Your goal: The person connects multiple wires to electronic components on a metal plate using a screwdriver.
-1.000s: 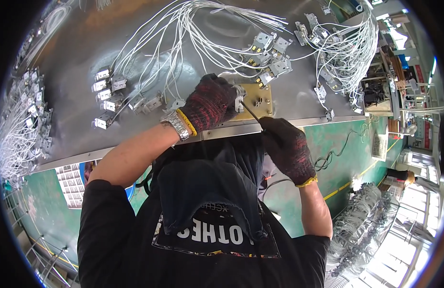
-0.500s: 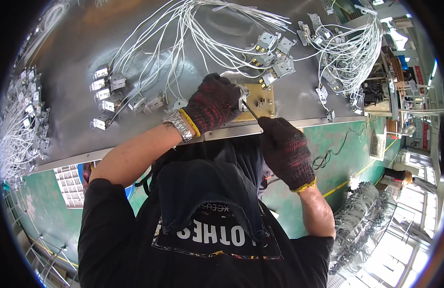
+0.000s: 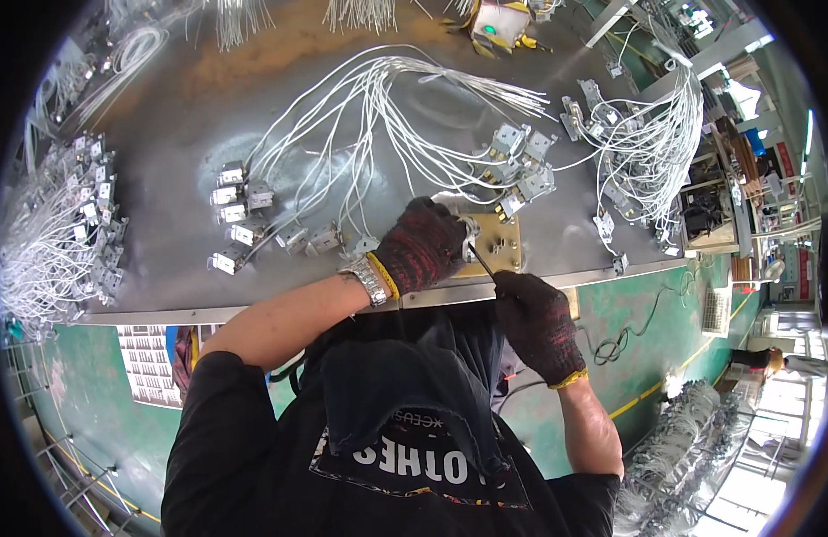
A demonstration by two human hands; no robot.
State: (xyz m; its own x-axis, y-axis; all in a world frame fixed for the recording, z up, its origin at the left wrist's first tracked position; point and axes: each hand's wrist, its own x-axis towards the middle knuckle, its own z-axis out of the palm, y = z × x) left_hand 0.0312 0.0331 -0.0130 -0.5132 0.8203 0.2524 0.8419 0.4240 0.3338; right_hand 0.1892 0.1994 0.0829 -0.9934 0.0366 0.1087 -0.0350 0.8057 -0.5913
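My left hand (image 3: 421, 246), in a dark red-and-black knit glove, is closed round a small silvery metal part (image 3: 470, 236) over a brass-coloured plate (image 3: 507, 254) at the bench's front edge. Short pins stand up from this plate. In the same kind of glove, my right hand (image 3: 539, 327) grips a screwdriver (image 3: 482, 261); its handle is hidden in the fist. The thin dark shaft slants up and left to the metal part, but the tip's exact contact cannot be made out. Metal units with white wires (image 3: 526, 170) lie just beyond the plate.
More wired metal units (image 3: 230, 206) lie left of my hands on the metal bench (image 3: 163, 215). Heaped bundles stand at its far left (image 3: 74, 233) and right (image 3: 651, 134). A cable (image 3: 611, 345) lies on the green floor, and a person (image 3: 763, 360) is far off right.
The whole view has shifted, so the bench and hands sit lower and more of the far bench shows. Both hands keep their grips at the brass plate.
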